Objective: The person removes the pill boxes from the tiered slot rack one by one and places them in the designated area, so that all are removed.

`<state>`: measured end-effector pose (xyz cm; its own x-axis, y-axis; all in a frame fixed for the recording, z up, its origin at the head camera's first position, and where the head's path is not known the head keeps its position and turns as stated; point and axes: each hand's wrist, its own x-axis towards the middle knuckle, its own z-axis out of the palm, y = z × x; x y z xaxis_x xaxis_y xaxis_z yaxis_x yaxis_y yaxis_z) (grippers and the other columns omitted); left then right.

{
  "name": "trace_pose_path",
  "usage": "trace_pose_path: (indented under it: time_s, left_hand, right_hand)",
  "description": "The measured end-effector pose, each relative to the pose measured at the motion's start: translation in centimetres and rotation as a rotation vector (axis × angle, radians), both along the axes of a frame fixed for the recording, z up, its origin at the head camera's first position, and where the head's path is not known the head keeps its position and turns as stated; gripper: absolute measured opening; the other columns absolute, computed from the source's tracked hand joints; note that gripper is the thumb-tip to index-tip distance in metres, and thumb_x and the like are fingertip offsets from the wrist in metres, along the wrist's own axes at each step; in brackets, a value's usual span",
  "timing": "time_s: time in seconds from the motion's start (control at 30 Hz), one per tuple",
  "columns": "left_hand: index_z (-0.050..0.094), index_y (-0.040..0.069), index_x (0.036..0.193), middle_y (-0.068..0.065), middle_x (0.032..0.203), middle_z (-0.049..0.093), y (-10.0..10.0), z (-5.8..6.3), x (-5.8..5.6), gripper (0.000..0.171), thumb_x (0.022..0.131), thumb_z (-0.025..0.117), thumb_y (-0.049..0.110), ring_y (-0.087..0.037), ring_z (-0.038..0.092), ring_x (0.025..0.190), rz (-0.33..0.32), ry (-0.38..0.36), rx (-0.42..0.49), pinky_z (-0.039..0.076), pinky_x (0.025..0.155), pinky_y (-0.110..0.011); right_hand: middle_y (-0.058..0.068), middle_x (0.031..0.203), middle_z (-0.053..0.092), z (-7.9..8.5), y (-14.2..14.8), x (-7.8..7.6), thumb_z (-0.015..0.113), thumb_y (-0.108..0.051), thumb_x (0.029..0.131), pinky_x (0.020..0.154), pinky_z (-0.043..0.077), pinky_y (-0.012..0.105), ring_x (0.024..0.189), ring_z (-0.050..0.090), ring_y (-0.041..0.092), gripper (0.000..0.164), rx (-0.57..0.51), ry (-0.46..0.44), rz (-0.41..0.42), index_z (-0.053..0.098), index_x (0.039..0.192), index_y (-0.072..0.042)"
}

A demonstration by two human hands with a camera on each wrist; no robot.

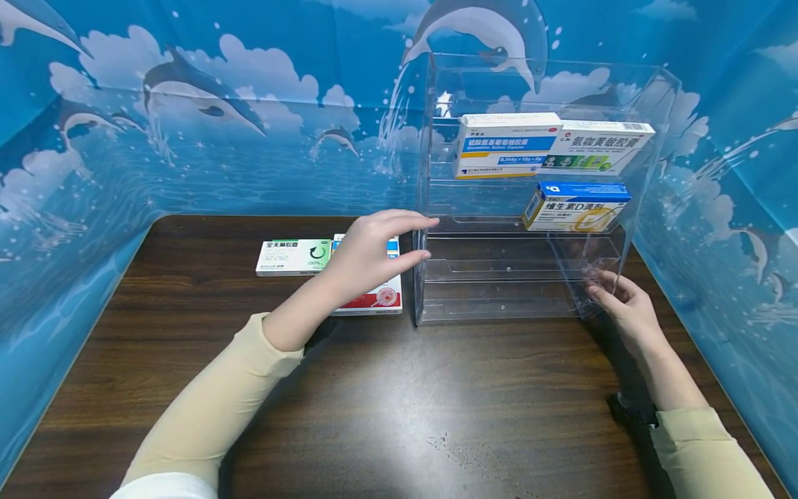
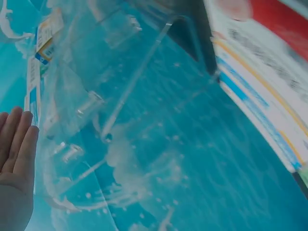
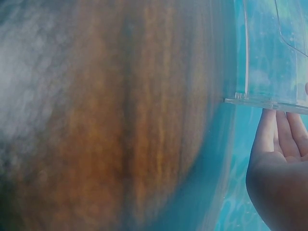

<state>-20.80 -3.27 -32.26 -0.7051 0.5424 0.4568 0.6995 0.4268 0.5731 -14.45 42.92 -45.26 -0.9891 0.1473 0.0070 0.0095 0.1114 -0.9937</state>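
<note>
A clear plastic tiered display rack (image 1: 499, 312) stands on the table. My left hand (image 1: 374, 246) is at its left side, fingers and thumb spread apart and fingertips right at the side panel. On the rack's right, my right hand (image 1: 630, 308) touches the lower side panel from outside; in the right wrist view its fingers (image 3: 284, 130) reach up straight to the clear panel. The upper tier holds a white medicine box with blue stripes (image 1: 506, 147) and a white-and-green medicine box (image 1: 595, 147). One tier lower sits a blue-topped vitamin D drops box (image 1: 580, 208).
Left of the rack lie a flat white-and-green medicine box (image 1: 289, 258), a red-and-white box (image 1: 386, 299) and a blue-and-white box (image 1: 393, 247), the last two partly behind my left arm. A blue dolphin-print curtain (image 1: 249, 166) encloses the dark wooden table (image 1: 436, 402).
</note>
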Motion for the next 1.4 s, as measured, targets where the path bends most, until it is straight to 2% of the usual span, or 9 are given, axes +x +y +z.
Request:
trace_pose_path:
  time_s: [0.23, 0.53, 0.7, 0.83, 1.13, 1.4]
  left_hand:
    - [0.072, 0.006, 0.137, -0.01, 0.139, 0.073, 3.6, 0.9, -1.5, 0.044, 0.095, 0.082, 0.016, -0.024, 0.066, 0.136, -0.043, -0.033, 0.03, 0.052, 0.117, -0.038]
    - [0.069, 0.008, 0.141, -0.006, 0.142, 0.071, 7.8, 1.7, -2.6, 0.043, 0.099, 0.078, 0.017, -0.019, 0.064, 0.136, -0.082, -0.136, 0.049, 0.051, 0.115, -0.026]
    - [0.069, 0.008, 0.141, -0.006, 0.142, 0.072, 10.0, 1.9, -3.1, 0.043, 0.1, 0.077, 0.017, -0.017, 0.067, 0.133, -0.092, -0.175, 0.073, 0.052, 0.111, -0.02]
    - [0.069, 0.006, 0.139, -0.008, 0.141, 0.072, 11.5, 1.8, -3.5, 0.042, 0.1, 0.077, 0.016, -0.019, 0.069, 0.131, -0.098, -0.189, 0.119, 0.053, 0.11, -0.019]
    - [0.07, 0.008, 0.139, -0.005, 0.142, 0.071, 14.1, 1.4, -4.5, 0.041, 0.1, 0.077, 0.018, -0.013, 0.068, 0.13, -0.04, -0.266, 0.166, 0.05, 0.105, -0.01]
    - [0.072, 0.007, 0.136, -0.007, 0.136, 0.075, 15.5, 0.9, -4.8, 0.039, 0.099, 0.078, 0.016, -0.018, 0.074, 0.121, 0.028, -0.279, 0.246, 0.055, 0.099, -0.013]
  right_hand:
    - [-0.022, 0.107, 0.076, 0.1, -0.1, 0.0, 0.062, 0.001, 0.105, 0.083, 0.054, 0.004, 0.097, 0.07, -0.01, 0.034, -0.036, 0.012, 0.018, 0.071, 0.117, -0.03]
    - [-0.022, 0.106, 0.077, 0.1, -0.1, 0.0, 0.063, 0.001, 0.105, 0.082, 0.054, 0.004, 0.097, 0.07, -0.009, 0.034, -0.043, 0.015, 0.019, 0.072, 0.117, -0.03]
    - [-0.021, 0.108, 0.077, 0.0, -0.2, 0.0, 0.062, 0.002, 0.104, 0.083, 0.054, 0.005, 0.098, 0.07, -0.009, 0.035, -0.06, 0.035, 0.022, 0.072, 0.117, -0.029]
    - [-0.02, 0.108, 0.077, -0.1, -0.3, -0.1, 0.062, 0.004, 0.104, 0.083, 0.055, 0.005, 0.098, 0.071, -0.008, 0.036, -0.071, 0.054, 0.02, 0.073, 0.117, -0.027]
    - [-0.02, 0.109, 0.078, -0.1, -0.2, 0.0, 0.061, 0.004, 0.105, 0.084, 0.055, 0.005, 0.098, 0.072, -0.008, 0.035, -0.087, 0.042, 0.019, 0.073, 0.117, -0.027]
    - [-0.019, 0.108, 0.078, 0.0, -0.3, -0.1, 0.061, 0.004, 0.104, 0.084, 0.056, 0.005, 0.098, 0.072, -0.008, 0.036, -0.105, 0.036, 0.018, 0.073, 0.116, -0.027]
